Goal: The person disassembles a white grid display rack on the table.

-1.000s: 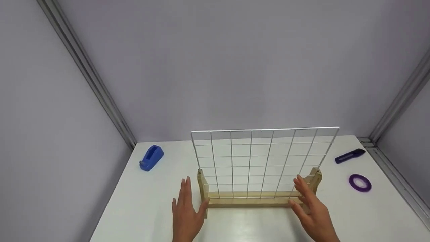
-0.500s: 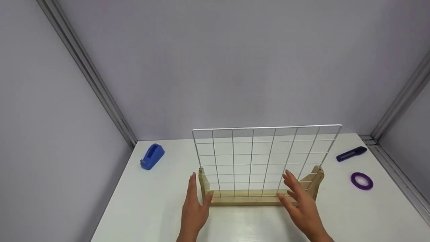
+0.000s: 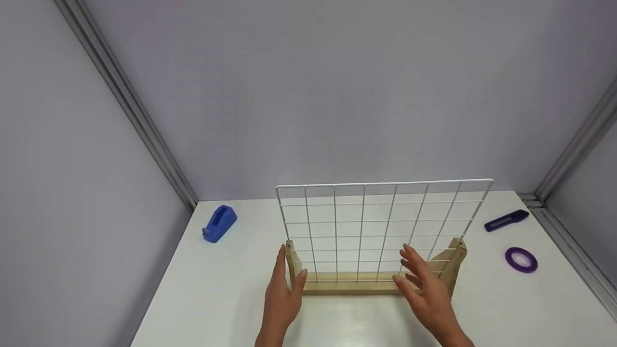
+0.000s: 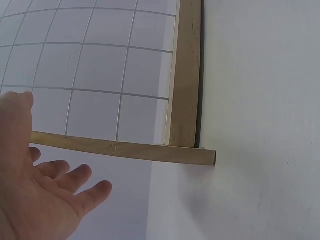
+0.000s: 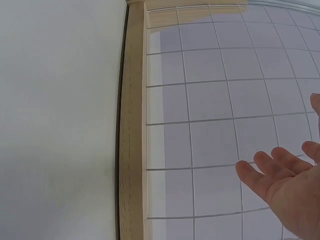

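Observation:
A white wire grid panel (image 3: 385,183) stands upright in a wooden stand (image 3: 352,288) with a base bar and two side pieces. My left hand (image 3: 282,303) is held up at the stand's left side piece, fingers extended and thumb apart; whether it touches the wood cannot be told. In front of the grid's lower right part is my right hand (image 3: 429,301), its fingers spread and nothing in it. The left wrist view has the left palm (image 4: 45,200) beside a wooden side piece (image 4: 135,151). In the right wrist view, the right fingers (image 5: 270,167) appear against the grid.
A blue tape dispenser (image 3: 220,224) lies at the white table's (image 3: 231,289) back left. On the right are a slim dark purple object with a slot (image 3: 506,220) and a flat purple ring (image 3: 509,259). Grey walls (image 3: 337,96) surround the table's back and sides.
Both hands have moved inward: the left one rightward to the stand's left side piece, the right one leftward across the grid. The view has shifted slightly; the grid and stand look unmoved.

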The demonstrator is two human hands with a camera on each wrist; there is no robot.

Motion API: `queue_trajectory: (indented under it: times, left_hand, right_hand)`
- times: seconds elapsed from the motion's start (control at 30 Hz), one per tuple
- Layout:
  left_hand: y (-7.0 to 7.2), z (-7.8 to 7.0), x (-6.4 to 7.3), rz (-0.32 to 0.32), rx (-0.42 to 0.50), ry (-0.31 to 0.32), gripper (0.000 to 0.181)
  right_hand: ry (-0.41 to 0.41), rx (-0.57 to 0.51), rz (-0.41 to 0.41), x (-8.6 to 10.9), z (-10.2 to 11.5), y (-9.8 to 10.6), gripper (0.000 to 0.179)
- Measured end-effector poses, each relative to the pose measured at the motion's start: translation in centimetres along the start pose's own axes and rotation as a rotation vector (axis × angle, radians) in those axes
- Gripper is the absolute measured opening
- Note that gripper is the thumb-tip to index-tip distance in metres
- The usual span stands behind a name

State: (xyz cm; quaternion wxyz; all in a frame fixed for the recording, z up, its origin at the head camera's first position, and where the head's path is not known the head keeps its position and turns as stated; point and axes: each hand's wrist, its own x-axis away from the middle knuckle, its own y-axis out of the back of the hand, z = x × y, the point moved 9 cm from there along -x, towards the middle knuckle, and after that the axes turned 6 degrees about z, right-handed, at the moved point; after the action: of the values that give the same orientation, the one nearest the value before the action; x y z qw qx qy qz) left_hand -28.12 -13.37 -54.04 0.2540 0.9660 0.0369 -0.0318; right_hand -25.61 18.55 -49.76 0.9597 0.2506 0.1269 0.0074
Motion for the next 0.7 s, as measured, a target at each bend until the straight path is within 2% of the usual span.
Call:
queue_trajectory:
  times: [0.3, 0.53, 0.7]
  left_hand:
    - [-0.2, -0.2, -0.4, 0.01, 0.027, -0.009, 0.085]
    - [-0.4, -0.4, -0.6, 0.05, 0.079, -0.04, 0.081]
    - [-0.6, -0.1, -0.5, 0.054, 0.079, -0.022, 0.081]
  right_hand:
    - [0.007, -0.039, 0.019, -1.1, -0.5, -1.5, 0.07]
    - [0.033, -0.051, 0.014, -1.7, -0.1, -2.4, 0.072]
    - [0.045, -0.05, 0.008, -1.9, 0.1, -3.1, 0.075]
